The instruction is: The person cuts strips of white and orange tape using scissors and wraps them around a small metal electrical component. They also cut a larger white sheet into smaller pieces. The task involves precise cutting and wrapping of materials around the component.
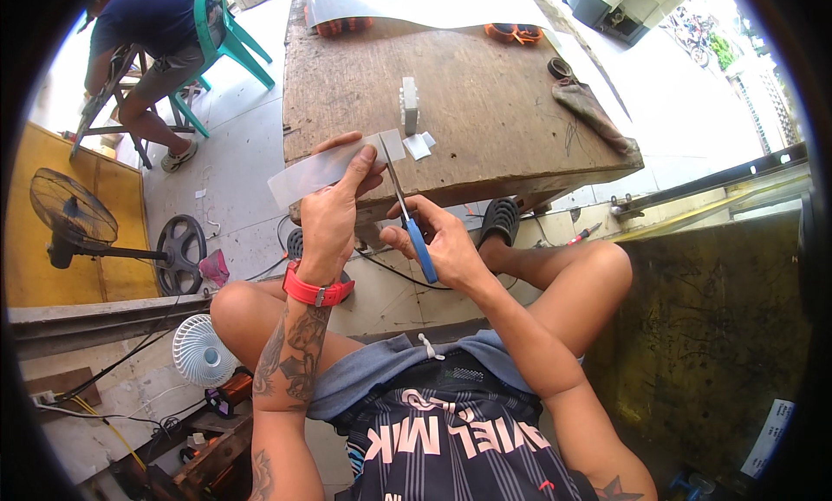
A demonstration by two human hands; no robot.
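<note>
My left hand (334, 202), with a red watch at the wrist, pinches a translucent whitish strip of sheet (303, 178) between thumb and fingers. My right hand (446, 245) grips a pair of scissors (419, 248) by the blue handle. The scissor blades point away from me and lie at the strip's right end, beside my left thumb; whether they are parted is hard to tell. A few small white cut pieces (419, 146) lie near the front edge of the wooden table (485, 111). Just beyond them a narrow grey roll with a bumpy rim (409, 107) stands on edge.
A black tape roll (560, 68) and a brown cloth (596, 115) lie at the table's right. A white sheet (416, 3) covers its far end, above orange-and-black objects (513, 35). Leftward are a black fan (74, 211), a small white fan (204, 351) and a person near a green chair (227, 46).
</note>
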